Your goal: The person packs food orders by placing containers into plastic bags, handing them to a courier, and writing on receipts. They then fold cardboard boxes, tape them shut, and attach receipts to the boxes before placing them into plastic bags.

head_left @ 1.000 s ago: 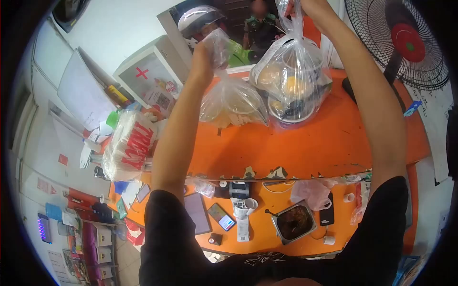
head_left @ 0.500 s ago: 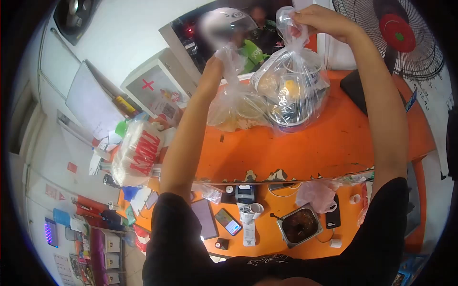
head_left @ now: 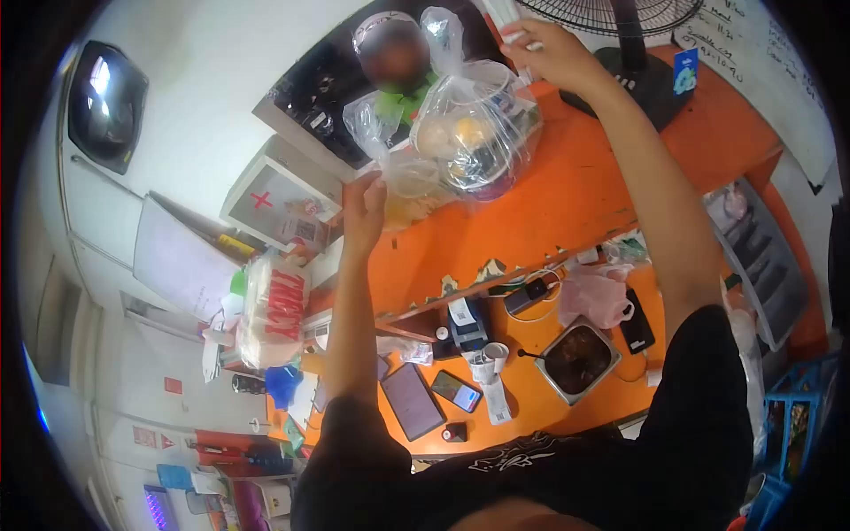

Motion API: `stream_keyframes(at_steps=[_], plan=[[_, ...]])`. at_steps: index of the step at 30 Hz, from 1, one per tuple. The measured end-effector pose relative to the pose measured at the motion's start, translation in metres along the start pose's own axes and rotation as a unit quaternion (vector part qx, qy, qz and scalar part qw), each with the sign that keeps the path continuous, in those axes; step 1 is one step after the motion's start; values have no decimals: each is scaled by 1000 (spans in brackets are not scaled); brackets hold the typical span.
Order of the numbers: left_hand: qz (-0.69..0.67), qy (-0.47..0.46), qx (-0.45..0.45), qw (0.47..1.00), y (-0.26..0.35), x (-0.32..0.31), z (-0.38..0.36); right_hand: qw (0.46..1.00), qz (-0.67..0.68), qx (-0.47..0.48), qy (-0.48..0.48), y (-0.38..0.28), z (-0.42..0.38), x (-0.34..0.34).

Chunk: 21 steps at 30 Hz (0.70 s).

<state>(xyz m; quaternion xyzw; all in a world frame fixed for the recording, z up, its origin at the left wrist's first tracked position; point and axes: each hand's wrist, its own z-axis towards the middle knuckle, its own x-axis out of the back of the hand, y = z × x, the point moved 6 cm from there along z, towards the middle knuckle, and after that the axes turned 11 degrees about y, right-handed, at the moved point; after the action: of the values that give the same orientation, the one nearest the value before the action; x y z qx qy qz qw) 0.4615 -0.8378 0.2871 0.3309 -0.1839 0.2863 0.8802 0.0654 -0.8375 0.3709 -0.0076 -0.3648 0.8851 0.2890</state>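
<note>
Two clear plastic bags stand on the raised orange counter [head_left: 567,190]. The larger bag [head_left: 474,133] holds round food containers, and its twisted top sticks up free. The smaller bag [head_left: 409,181] leans against its left side. My left hand [head_left: 365,205] rests with spread fingers at the smaller bag's lower left side. To the right of the larger bag's top, my right hand [head_left: 551,55] is raised, its fingers pinched on a thin white item [head_left: 516,38].
A person in a helmet [head_left: 394,49] stands behind the counter. A fan base [head_left: 633,75] sits at the far right. Below on the lower desk lie a tablet [head_left: 412,400], phone [head_left: 456,390], receipt printer [head_left: 465,323], metal sauce tray [head_left: 575,358] and pink bag [head_left: 595,296]. A red-printed bag [head_left: 270,310] stands at left.
Both hands have let go of the bag tops. My left hand dropped to the smaller bag's side, my right hand moved right. The view swung to the right.
</note>
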Motion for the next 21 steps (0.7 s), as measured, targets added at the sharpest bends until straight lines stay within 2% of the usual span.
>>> stream_keyframes(at_steps=[2, 4, 5, 7, 8, 10, 11, 13, 16, 17, 19, 21], plan=[[5, 9, -25, 1000, 11, -4, -4, 996, 67, -22, -50, -22, -48, 25], [42, 32, -70, 996, 26, -4, -13, 992, 70, -7, -104, -33, -98, 50], [38, 37, -72, 996, 30, -6, -16, 991, 98, -35, -79, -45, -130, 68], [75, 112, -116, 984, 38, -5, -25, 976, 131, -138, -107, -58, -201, 100], [68, 115, -113, 985, 39, -6, -33, 969, 106, -209, -77, -74, -241, 121], [123, 150, -143, 970, 43, -7, -47, 964, 58, -244, -91, -81, -329, 154], [117, 152, -141, 971, 44, -6, -56, 936, 60, -341, -54, -89, -376, 168], [112, 109, -149, 976, 52, -10, -69, 919, 66, -387, -28, -107, -466, 195], [137, 97, -163, 972, 49, -8, -84, 853, 74, -507, 102, -138, -598, 219], [137, 97, -163, 972, 46, -7, -86, 837, 33, -534, 114, -145, -637, 224], [136, 175, -157, 962, 42, 4, -85, 796, -18, -575, 188, -168, -682, 218], [135, 179, -138, 965, 19, 4, -81, 785, -15, -581, 215, -177, -711, 200]])
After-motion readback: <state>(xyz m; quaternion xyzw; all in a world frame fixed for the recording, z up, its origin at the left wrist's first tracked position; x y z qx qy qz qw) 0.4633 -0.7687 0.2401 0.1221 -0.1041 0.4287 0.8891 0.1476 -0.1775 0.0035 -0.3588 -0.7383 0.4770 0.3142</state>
